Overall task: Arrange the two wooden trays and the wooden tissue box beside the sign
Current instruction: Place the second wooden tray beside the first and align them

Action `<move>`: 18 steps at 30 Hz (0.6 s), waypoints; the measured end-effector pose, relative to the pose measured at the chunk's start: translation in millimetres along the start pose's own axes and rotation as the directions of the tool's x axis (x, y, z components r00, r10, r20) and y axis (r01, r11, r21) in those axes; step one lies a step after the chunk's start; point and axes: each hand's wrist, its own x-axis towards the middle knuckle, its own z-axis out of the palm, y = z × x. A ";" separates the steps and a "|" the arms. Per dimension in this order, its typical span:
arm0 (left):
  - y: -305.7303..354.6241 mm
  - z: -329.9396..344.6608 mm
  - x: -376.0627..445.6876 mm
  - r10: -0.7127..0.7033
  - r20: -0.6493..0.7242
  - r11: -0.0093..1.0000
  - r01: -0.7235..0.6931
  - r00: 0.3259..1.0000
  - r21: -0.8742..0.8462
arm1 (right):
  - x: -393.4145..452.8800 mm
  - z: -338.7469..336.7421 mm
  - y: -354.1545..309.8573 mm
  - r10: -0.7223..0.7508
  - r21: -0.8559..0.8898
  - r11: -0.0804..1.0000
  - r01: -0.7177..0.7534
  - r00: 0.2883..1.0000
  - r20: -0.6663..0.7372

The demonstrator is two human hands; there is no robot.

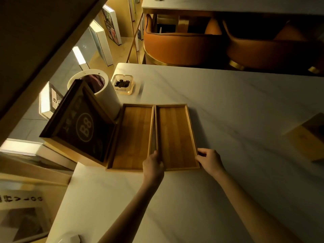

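Both hands, left and right, gripping smooth rectangular wooden tray beside its twin.

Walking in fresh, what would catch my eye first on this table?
Two empty wooden trays lie side by side on the pale marble table. The left hand and right hand grip the right tray's near corners. Left of them leans a dark sign marked B8.

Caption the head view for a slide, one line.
Both hands, left hand and right hand, grip the right tray beside the left tray, next to the B8 sign.
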 end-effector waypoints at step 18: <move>2.2 12.3 -6.9 -0.086 0.204 0.993 0.067 0.975 0.101 | -3.2 6.2 -5.0 -0.076 -0.178 0.982 0.070 0.997 -0.023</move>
